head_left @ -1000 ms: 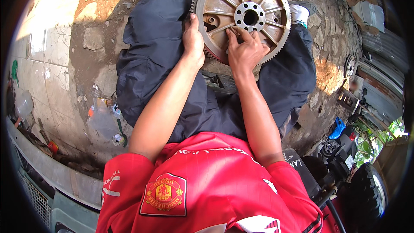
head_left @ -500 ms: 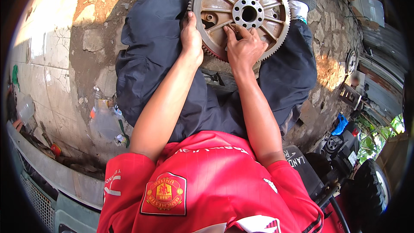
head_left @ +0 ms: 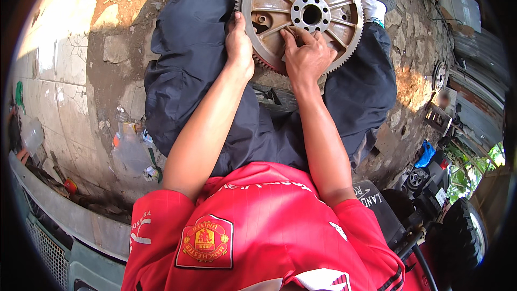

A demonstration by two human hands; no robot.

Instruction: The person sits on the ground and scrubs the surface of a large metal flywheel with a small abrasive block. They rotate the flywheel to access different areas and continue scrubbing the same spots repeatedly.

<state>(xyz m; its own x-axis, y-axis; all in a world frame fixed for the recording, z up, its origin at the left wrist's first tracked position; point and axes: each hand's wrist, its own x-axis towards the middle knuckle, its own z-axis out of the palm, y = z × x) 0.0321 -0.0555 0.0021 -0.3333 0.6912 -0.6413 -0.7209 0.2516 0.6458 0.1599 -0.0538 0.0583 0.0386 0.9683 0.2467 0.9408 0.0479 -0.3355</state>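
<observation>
A round metal flywheel (head_left: 274,9) with a toothed rim, spokes and a holed hub stands between my knees, its brown-stained face toward me. My left hand (head_left: 239,51) grips the toothed rim at its left, thumb up along the edge. My right hand (head_left: 311,56) is pinched at the lower part of the face, just below the hub. Between its thumb and fingers shows a small brownish piece, pressed near a spoke; its kind is mostly hidden by the fingers.
Dark trousers (head_left: 188,64) cover my legs on both sides of the flywheel. Clear plastic litter (head_left: 129,148) lies on the ground at left. A green vehicle panel (head_left: 97,269) is at lower left. At right are a blue bag (head_left: 425,154), a black tyre (head_left: 462,231) and corrugated sheets (head_left: 479,59).
My right hand has shifted very slightly on the flywheel's face, and the brownish piece in its fingers shows more. The left hand keeps its hold on the rim.
</observation>
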